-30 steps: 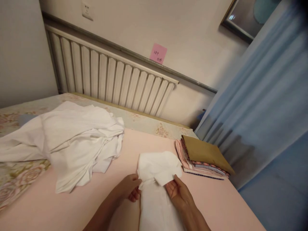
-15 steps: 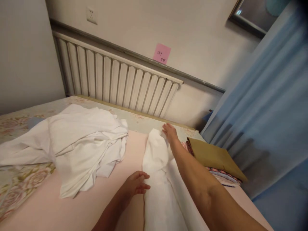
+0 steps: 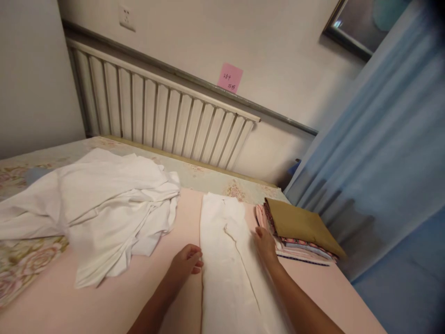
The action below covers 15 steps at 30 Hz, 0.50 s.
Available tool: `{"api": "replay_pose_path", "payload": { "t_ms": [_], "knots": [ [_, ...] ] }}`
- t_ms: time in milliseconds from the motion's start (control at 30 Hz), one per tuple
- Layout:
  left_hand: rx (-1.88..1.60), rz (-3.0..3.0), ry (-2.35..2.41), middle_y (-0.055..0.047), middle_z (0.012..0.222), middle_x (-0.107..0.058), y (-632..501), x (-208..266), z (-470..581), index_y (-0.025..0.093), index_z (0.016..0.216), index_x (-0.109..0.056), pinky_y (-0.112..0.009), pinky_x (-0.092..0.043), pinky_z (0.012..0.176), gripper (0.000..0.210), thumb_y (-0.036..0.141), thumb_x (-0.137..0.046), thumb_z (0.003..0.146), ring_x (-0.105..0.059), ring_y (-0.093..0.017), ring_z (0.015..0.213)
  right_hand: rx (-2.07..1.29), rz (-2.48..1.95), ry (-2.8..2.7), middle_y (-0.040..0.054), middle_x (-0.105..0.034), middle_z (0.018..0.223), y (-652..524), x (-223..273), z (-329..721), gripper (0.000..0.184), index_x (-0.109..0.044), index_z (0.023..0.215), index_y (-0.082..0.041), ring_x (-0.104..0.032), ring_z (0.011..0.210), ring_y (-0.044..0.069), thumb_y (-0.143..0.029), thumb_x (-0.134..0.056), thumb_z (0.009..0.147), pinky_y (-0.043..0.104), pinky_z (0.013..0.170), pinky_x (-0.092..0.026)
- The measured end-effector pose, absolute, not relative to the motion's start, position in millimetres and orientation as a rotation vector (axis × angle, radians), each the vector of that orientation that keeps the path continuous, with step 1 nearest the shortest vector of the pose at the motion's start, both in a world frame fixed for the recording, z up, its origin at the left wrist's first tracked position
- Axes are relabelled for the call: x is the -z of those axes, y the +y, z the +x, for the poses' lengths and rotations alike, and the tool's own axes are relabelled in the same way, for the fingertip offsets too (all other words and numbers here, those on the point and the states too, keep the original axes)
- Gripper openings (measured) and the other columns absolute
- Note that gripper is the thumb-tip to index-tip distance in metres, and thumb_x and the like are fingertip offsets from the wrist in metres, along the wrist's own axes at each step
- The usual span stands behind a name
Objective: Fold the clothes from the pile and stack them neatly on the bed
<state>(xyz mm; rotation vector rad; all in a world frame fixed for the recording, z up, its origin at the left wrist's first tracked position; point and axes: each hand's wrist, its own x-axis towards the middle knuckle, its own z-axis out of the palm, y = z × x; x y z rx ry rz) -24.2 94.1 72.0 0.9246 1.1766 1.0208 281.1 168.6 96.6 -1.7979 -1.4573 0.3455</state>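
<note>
A white garment [image 3: 222, 278], folded into a long strip, lies lengthwise in front of me, with a loose edge running down its middle. At its left edge is my left hand [image 3: 187, 260], fingers loosely curled with a gap between thumb and fingers. My right hand [image 3: 265, 245] is at the strip's right edge, fingers closed together on the fabric there; the exact grip is partly hidden. The far end of the strip is flat and squared.
A crumpled white cloth [image 3: 118, 199] lies to the left on a pink sheet [image 3: 146, 297] and floral bedding [image 3: 33, 264]. On the right is a folded stack topped by an olive cloth [image 3: 302, 222]. Behind are a radiator [image 3: 167, 111] and blue curtain [image 3: 368, 181].
My right hand has come back from the strip's far end to its right side. The bunched fabric there now lies flat. My left hand has moved slightly left, its fingers more curled.
</note>
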Motion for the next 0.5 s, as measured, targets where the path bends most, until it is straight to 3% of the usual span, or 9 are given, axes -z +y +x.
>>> {"api": "replay_pose_path", "payload": {
  "t_ms": [133, 333, 500],
  "knots": [
    [-1.121, 0.948, 1.176, -0.005, 0.085, -0.068, 88, -66, -24, 0.017, 0.085, -0.06, -0.032, -0.053, 0.081, 0.033, 0.045, -0.067, 0.069, -0.066, -0.02, 0.089, -0.387, -1.935, -1.463, 0.0045, -0.065, 0.07, 103, -76, 308, 0.025, -0.06, 0.071, -0.021, -0.057, 0.07, 0.022, -0.043, -0.047, 0.073, 0.031, 0.07, -0.04],
    [-1.212, 0.901, 1.15, -0.007, 0.096, -0.07, 64, -60, -17, 0.017, 0.091, -0.061, -0.033, -0.05, 0.093, 0.04, 0.049, -0.07, 0.068, -0.064, -0.022, 0.104, -0.621, -1.965, -1.459, 0.0005, -0.056, 0.058, 45, -71, 321, 0.031, -0.049, 0.055, -0.022, -0.051, 0.063, 0.018, -0.046, -0.044, 0.075, 0.027, 0.059, -0.036],
    [-1.171, 0.74, 1.193, -0.009, 0.093, -0.069, 21, -70, -3, 0.016, 0.09, -0.061, -0.034, -0.052, 0.092, 0.042, 0.048, -0.073, 0.065, -0.067, -0.021, 0.097, -0.829, -1.9, -1.42, -0.0019, -0.048, 0.05, 25, -76, 323, 0.037, -0.045, 0.054, -0.022, -0.043, 0.053, 0.014, -0.051, -0.043, 0.076, 0.025, 0.05, -0.032]
  ]
}}
